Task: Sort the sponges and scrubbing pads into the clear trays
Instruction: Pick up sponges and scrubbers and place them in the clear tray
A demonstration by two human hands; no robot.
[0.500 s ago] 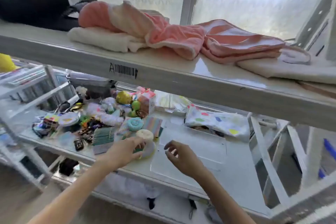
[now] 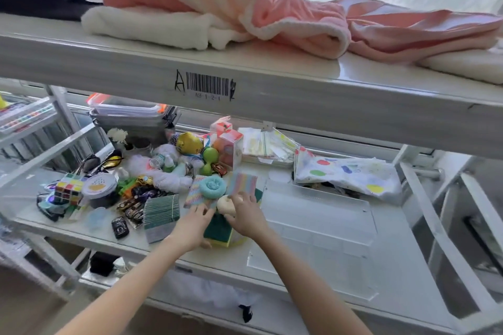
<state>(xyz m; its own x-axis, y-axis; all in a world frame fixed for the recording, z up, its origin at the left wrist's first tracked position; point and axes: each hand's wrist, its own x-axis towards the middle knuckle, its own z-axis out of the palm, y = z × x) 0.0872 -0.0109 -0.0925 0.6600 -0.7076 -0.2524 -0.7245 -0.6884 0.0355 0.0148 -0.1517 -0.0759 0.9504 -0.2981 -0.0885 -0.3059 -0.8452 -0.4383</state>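
Observation:
A green-and-yellow sponge (image 2: 220,234) lies at the front of the lower shelf. My left hand (image 2: 192,226) spans its left side, thumb on the near corner and fingers over the far edge. My right hand (image 2: 246,216) pinches a cream round scrubber (image 2: 225,204) that sits on top of the sponge. Behind them are a teal round scrubber (image 2: 212,185), two pastel striped pads (image 2: 243,182) and a stack of green striped scrubbing pads (image 2: 161,212). Two clear trays (image 2: 321,208) lie to the right, with nothing in them.
Left of the sponges is a heap of toys: a puzzle cube (image 2: 68,189), toy cars (image 2: 119,227), a round tin (image 2: 99,186). A polka-dot cloth (image 2: 345,173) lies behind the trays. The upper shelf (image 2: 245,90) with pink towels (image 2: 272,16) overhangs closely.
My right hand has moved left from above the tray onto the cream scrubber. My left hand has shifted off the scrubber down onto the green sponge. The camera has come closer.

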